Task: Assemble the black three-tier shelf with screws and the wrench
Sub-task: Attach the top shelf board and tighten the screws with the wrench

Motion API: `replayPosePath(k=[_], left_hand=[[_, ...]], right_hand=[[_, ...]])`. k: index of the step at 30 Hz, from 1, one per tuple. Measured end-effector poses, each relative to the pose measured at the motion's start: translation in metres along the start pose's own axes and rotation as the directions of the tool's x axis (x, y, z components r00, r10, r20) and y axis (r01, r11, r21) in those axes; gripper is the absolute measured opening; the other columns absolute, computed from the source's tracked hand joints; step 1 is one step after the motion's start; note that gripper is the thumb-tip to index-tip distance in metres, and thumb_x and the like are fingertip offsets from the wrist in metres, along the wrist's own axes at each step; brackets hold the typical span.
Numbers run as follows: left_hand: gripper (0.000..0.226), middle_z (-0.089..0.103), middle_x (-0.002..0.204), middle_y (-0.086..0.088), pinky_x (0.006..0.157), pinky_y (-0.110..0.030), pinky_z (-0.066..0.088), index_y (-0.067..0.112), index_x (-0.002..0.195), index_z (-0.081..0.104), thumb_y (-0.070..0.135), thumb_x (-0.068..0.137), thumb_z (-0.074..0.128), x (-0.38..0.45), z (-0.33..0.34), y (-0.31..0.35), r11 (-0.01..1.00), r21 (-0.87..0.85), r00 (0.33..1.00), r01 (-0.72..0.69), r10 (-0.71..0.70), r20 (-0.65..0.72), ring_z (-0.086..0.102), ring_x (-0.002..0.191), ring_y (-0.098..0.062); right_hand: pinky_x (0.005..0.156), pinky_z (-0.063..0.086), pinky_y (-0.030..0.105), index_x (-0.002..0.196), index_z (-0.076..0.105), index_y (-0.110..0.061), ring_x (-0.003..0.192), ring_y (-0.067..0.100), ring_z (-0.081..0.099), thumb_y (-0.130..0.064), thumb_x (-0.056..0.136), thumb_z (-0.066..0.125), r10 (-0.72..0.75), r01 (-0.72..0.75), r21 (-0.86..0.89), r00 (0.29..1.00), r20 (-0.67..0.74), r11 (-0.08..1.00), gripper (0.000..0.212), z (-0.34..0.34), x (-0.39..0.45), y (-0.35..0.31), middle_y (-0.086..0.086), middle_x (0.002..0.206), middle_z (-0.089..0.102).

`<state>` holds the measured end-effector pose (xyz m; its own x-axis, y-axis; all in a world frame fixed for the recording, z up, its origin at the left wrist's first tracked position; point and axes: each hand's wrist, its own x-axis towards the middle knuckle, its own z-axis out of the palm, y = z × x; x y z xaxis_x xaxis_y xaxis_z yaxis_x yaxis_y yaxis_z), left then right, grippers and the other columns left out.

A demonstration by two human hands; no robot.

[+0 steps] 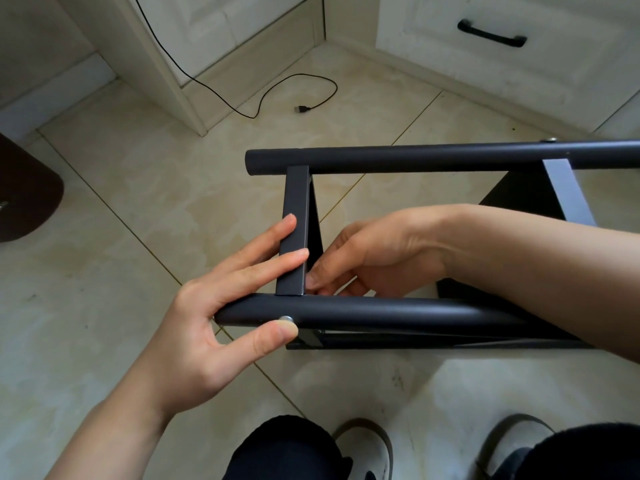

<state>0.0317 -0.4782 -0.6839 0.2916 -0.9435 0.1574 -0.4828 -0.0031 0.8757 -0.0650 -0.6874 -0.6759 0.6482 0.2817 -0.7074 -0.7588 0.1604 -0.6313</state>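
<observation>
At the bottom edge of the frame I see my knees (287, 445) in dark trousers and two pale shoes (367, 448) on the tiled floor (114, 306). Just above them, at centre, the black shelf (415, 315) lies on its side, its near tube (381, 313) running from centre left toward the right edge. My left hand (221, 317) comes in from the lower left and holds the end of that tube: the thumb presses up against a silver screw (286, 319) on the tube's near side, while the straight fingers (273, 237) rest across the flat crossbar (294, 230) that rises from the tube toward the far one. My right hand (360, 258) reaches in from the right edge, between the two tubes, its fingertips curled and pinched at the corner where crossbar meets near tube; I cannot tell what they hold, if anything. Farther up, the far tube (433, 160) runs parallel, with a second screw (550, 139) on top near the right edge and another crossbar (568, 192) below it. At the left edge sits a dark brown rounded object (27, 192). Beyond, in the upper centre, a black cable (270, 95) loops across the tiles, its plug lying free. At the top stand white cabinets (214, 36), and a drawer with a black handle (491, 38) sits in the upper right.
</observation>
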Motion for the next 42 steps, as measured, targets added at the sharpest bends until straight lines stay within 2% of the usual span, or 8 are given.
replayPosePath(k=[6,11,16,19,22,29,36,42], left_hand=[[0.054,0.043,0.156,0.013,0.113,-0.018,0.033,0.024,0.135,0.060,0.029,0.082,0.068,0.000,0.000,0.001,1.000,0.012,1.000,0.002,-0.002,0.000,0.041,0.144,-0.013],[0.053,0.043,0.156,0.012,0.114,-0.019,0.033,0.022,0.134,0.058,0.029,0.082,0.068,-0.001,0.001,0.000,1.000,0.020,1.000,0.004,-0.004,-0.002,0.041,0.144,-0.013],[0.053,0.043,0.156,0.014,0.113,-0.018,0.032,0.023,0.134,0.058,0.029,0.082,0.068,0.000,0.001,0.001,1.000,0.005,1.000,0.007,-0.007,-0.005,0.040,0.144,-0.012],[0.053,0.043,0.156,0.013,0.114,-0.019,0.033,0.022,0.133,0.058,0.029,0.082,0.068,0.000,0.001,0.001,1.000,0.009,1.000,0.008,-0.008,-0.008,0.041,0.144,-0.012],[0.053,0.043,0.156,0.012,0.114,-0.019,0.033,0.021,0.133,0.059,0.029,0.082,0.068,-0.002,0.001,0.000,1.000,0.011,1.000,0.011,-0.011,-0.011,0.041,0.144,-0.013],[0.053,0.043,0.156,0.012,0.113,-0.019,0.033,0.021,0.133,0.059,0.028,0.082,0.068,-0.003,0.002,0.000,1.000,0.000,1.000,0.012,-0.012,-0.009,0.041,0.144,-0.014],[0.053,0.042,0.157,0.012,0.114,-0.020,0.033,0.020,0.134,0.058,0.028,0.082,0.068,-0.002,0.001,0.000,1.000,0.003,1.000,0.013,-0.013,-0.007,0.041,0.145,-0.014],[0.054,0.042,0.157,0.012,0.113,-0.017,0.032,0.020,0.134,0.058,0.028,0.082,0.068,-0.004,0.002,0.001,1.000,0.012,1.000,0.015,-0.015,-0.005,0.040,0.144,-0.012]], right_hand=[[0.069,0.058,0.027,0.101,0.069,-0.013,0.072,0.013,0.067,-0.022,0.095,0.062,0.006,-0.005,0.039,1.000,-0.028,0.999,0.012,0.005,0.008,0.001,0.001,0.080,0.070],[0.073,0.056,0.028,0.107,0.067,-0.016,0.076,0.014,0.065,-0.028,0.096,0.059,0.033,-0.033,0.014,0.999,-0.003,0.999,0.018,0.005,0.006,0.000,0.001,0.087,0.068],[0.088,0.052,0.036,0.102,0.069,-0.016,0.088,0.017,0.064,-0.026,0.093,0.062,0.035,-0.035,-0.022,0.999,0.000,0.999,0.015,0.001,0.001,0.000,0.002,0.093,0.069],[0.081,0.053,0.032,0.107,0.067,-0.016,0.082,0.015,0.062,-0.026,0.093,0.062,0.030,-0.032,-0.049,0.999,-0.043,0.998,0.017,0.004,0.007,0.000,0.002,0.088,0.067],[0.072,0.056,0.028,0.099,0.067,-0.015,0.070,0.012,0.065,-0.026,0.093,0.062,0.029,-0.030,-0.028,0.999,-0.045,0.999,0.013,0.007,0.011,0.002,0.000,0.079,0.068],[0.078,0.054,0.032,0.101,0.069,-0.017,0.076,0.013,0.065,-0.031,0.095,0.059,0.036,-0.036,-0.021,0.999,0.007,0.999,0.018,0.002,0.004,0.003,-0.001,0.083,0.068],[0.071,0.057,0.029,0.098,0.068,-0.013,0.068,0.011,0.066,-0.022,0.095,0.061,-0.025,0.026,0.021,1.000,-0.016,0.999,0.012,0.009,0.013,0.004,0.000,0.075,0.068],[0.070,0.054,0.027,0.090,0.067,-0.015,0.069,0.012,0.062,-0.024,0.095,0.057,0.012,-0.012,0.000,1.000,-0.001,1.000,0.014,0.007,0.008,0.005,-0.002,0.072,0.065]])
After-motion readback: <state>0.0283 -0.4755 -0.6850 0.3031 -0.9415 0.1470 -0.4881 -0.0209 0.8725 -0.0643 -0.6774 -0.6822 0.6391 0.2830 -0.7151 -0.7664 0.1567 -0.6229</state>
